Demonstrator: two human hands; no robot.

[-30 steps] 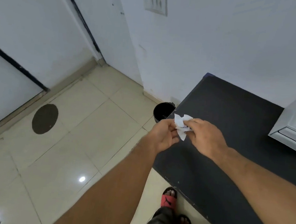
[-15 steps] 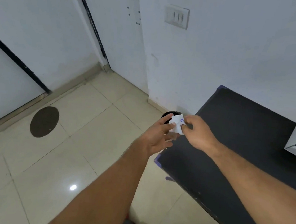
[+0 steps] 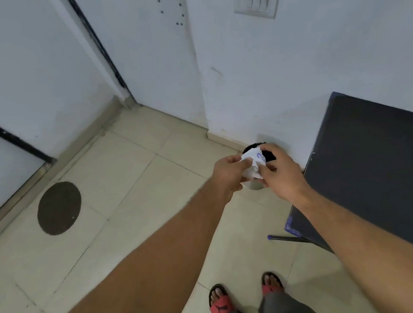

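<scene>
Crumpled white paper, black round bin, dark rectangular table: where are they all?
crumpled white paper (image 3: 253, 164), head view, its wrinkled middle.
black round bin (image 3: 269, 154), head view, dark inside.
dark rectangular table (image 3: 376, 167), head view, bare top.

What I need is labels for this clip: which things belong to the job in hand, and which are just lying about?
In the job:
crumpled paper, pinched by both hands
left hand
right hand
black bin, on the floor below the paper

Just lying about:
dark table
round floor cover
wall switch
red sandals
</scene>
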